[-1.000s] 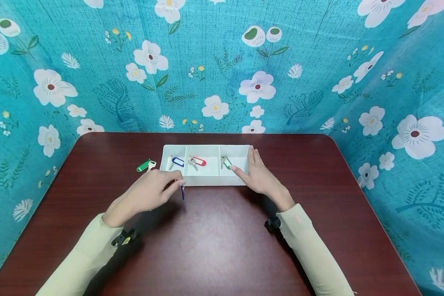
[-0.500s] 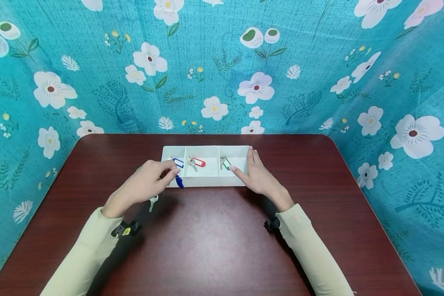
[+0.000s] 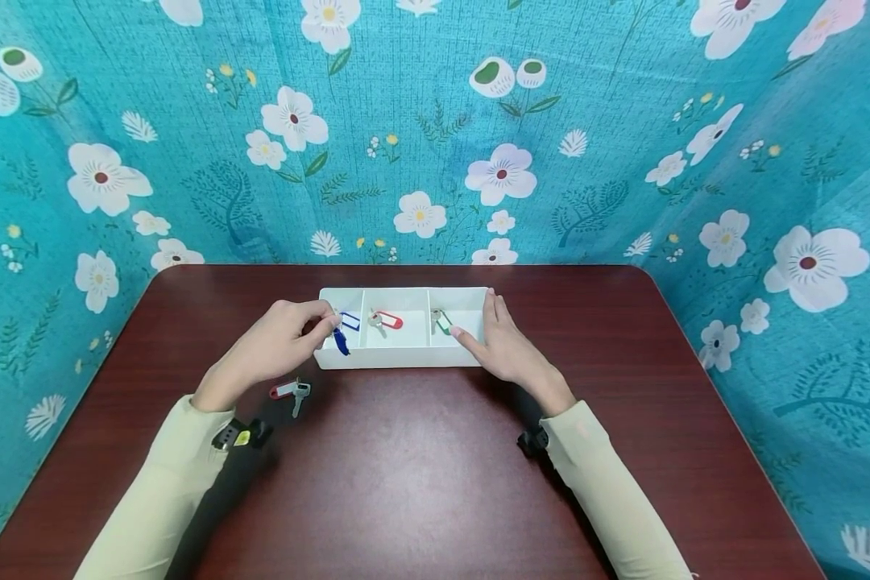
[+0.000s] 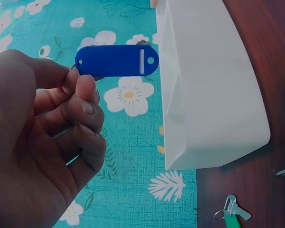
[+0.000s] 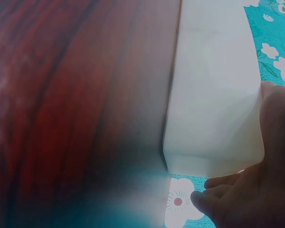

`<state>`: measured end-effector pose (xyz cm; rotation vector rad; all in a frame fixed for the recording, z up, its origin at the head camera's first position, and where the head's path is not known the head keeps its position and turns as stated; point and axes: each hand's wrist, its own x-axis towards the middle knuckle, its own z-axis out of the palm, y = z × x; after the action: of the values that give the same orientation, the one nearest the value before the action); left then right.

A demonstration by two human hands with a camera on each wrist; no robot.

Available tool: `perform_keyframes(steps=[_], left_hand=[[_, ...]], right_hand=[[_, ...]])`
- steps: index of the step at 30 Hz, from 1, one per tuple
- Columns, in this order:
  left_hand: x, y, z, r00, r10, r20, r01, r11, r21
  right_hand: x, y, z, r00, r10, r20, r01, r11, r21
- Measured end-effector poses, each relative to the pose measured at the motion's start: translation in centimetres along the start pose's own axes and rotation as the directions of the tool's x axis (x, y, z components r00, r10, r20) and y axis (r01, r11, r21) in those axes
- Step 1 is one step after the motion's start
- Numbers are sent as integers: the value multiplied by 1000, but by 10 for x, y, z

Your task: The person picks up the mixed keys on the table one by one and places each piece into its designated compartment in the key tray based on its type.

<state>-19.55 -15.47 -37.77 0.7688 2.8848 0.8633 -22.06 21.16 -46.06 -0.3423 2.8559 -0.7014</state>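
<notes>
My left hand (image 3: 268, 346) pinches the metal ring of a blue key tag (image 3: 341, 341) between thumb and finger. The tag hangs over the left compartment of a white three-part tray (image 3: 406, 358); in the left wrist view its flat blue back (image 4: 109, 61) faces the camera. Any key on that ring is hidden. Inside the tray lie a blue-framed tag (image 3: 350, 321) at left, a red-tagged key (image 3: 387, 321) in the middle and a green-tagged key (image 3: 442, 321) at right. My right hand (image 3: 511, 342) rests against the tray's right end, fingers straight, thumb over the front rim.
On the dark wooden table (image 3: 435, 483), a red-tagged key (image 3: 290, 391) lies just in front of my left hand. A green-tagged key (image 4: 233, 211) shows low in the left wrist view. A teal floral cloth (image 3: 406, 121) stands behind and beside the table.
My left hand has moved left and away from me with the blue key tag, from before the tray to above its left compartment. The red-tagged key on the table came into view. The right hand stayed.
</notes>
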Motion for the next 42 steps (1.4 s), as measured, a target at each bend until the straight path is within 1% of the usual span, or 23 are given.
perform_keyframes(steps=[14, 18, 22, 28, 33, 42], left_hand=[[17, -11, -5, 999, -47, 8, 47, 999, -6], [20, -14, -5, 998, -68, 10, 68, 998, -18], [26, -17, -5, 997, -74, 14, 75, 997, -29], [34, -21, -4, 996, -82, 29, 84, 995, -49], [41, -26, -2, 995, -90, 38, 92, 995, -42], [54, -32, -4, 991, -113, 76, 115, 993, -23]], right_hand=[[-2, 0, 0, 1000, 1, 3, -1, 1000, 26], [-1, 1, 1, 1000, -3, 2, 3, 1000, 14], [-1, 1, 1, 1000, -1, -3, 1, 1000, 15], [-1, 1, 2, 1000, 11, -2, -11, 1000, 21], [-1, 1, 3, 1000, 12, 1, -12, 1000, 28], [1, 2, 1, 1000, 16, 1, -16, 999, 36]])
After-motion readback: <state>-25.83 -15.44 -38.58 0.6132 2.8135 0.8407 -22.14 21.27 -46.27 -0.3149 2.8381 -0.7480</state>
